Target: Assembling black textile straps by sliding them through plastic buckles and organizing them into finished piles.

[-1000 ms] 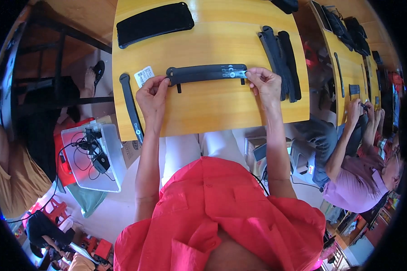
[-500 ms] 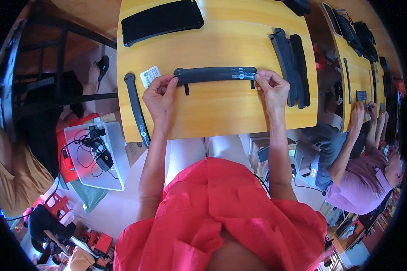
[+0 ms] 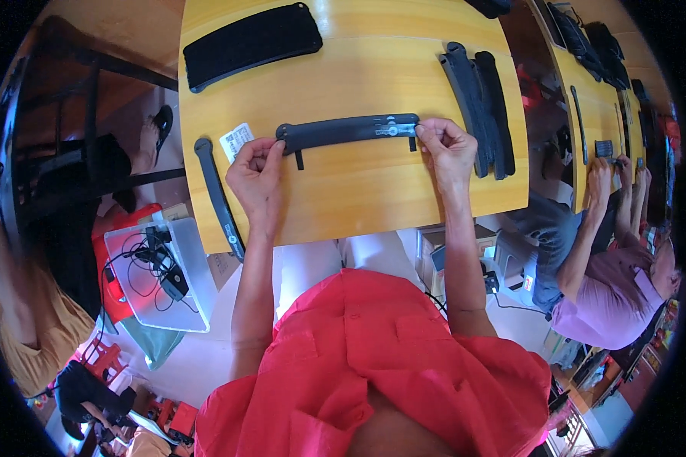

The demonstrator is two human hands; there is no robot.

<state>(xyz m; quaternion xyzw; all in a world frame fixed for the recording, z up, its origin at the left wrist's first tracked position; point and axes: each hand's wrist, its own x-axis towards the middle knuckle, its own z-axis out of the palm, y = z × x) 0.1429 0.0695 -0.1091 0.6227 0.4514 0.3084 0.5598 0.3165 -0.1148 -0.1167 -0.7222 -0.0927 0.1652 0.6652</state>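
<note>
While the strap (image 3: 348,130) is lying flat across the counter (image 3: 373,198), the left hand (image 3: 257,174) and right hand (image 3: 445,145) are pinching its ends with closed fingers, seemingly stretching it straight; next probably calls for even tension.

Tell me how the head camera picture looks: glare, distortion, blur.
Head view: strong fisheye, so the yellow table edges bow and a black rim rings the frame; bright glare on the tabletop's far end; the left hand, right hand and black strap between them look sharp.
</note>
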